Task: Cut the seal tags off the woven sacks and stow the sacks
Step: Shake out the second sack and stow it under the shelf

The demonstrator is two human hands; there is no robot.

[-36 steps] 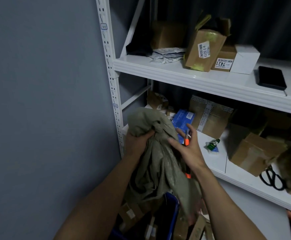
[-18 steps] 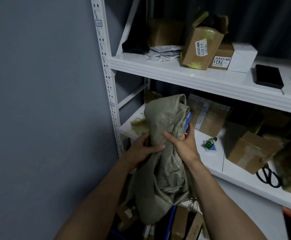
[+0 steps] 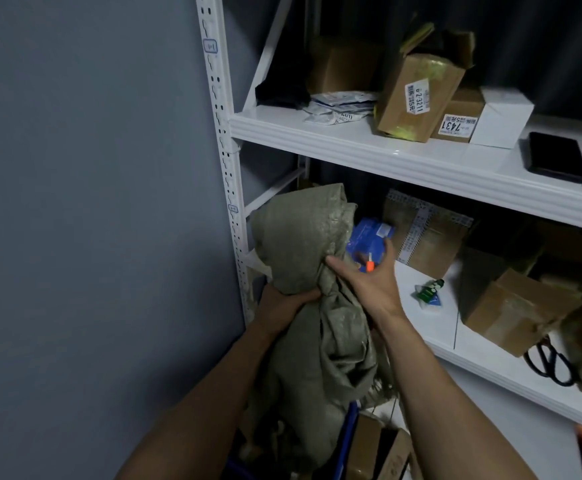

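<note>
You grip the grey-green woven sack point(image 3: 303, 244) with your left hand point(image 3: 282, 306), its fingers curled into the bunched cloth, at the left end of the lower shelf point(image 3: 431, 327). Your right hand point(image 3: 369, 285) thumbs the sack, fingers spread. Whether they hold the orange-tipped piece point(image 3: 370, 266) is unclear. Above, the tilted box point(image 3: 417, 95) reads "2-3211" and the smaller box point(image 3: 459, 116) "7431". A carton point(image 3: 511, 306) half hides the black scissors point(image 3: 549, 363).

sack point(image 3: 303, 271) left of box point(image 3: 511, 310), scissors point(image 3: 549, 363) on shelf point(image 3: 431, 327)
</note>
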